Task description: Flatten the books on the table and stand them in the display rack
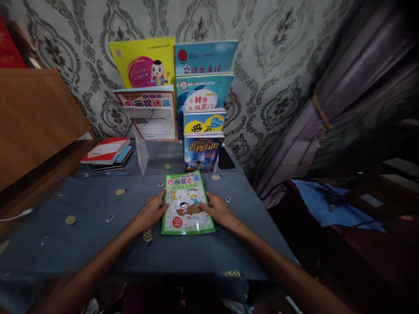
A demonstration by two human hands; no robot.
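Between my two hands is a green-bordered picture book [186, 205], its cover facing up toward me. My left hand [154, 210] grips the book's left edge, thumb on the cover. On the opposite edge, my right hand [216, 208] holds it the same way; the fingers beneath are hidden on both sides. Just beyond stands a clear tiered book rack [160, 155]. Its left column holds a yellow book [140, 61] and a brown-bordered picture book [153, 98]. Blue books [204, 96] and a dark blue book [202, 150] fill the right column.
A blue patterned cloth covers the table [98, 226]. Left of the rack lies a stack of books [109, 150] with a red one on top. A dark phone-like object [226, 158] rests right of the rack. A wooden panel [36, 122] borders the left; a curtain [294, 109] hangs right.
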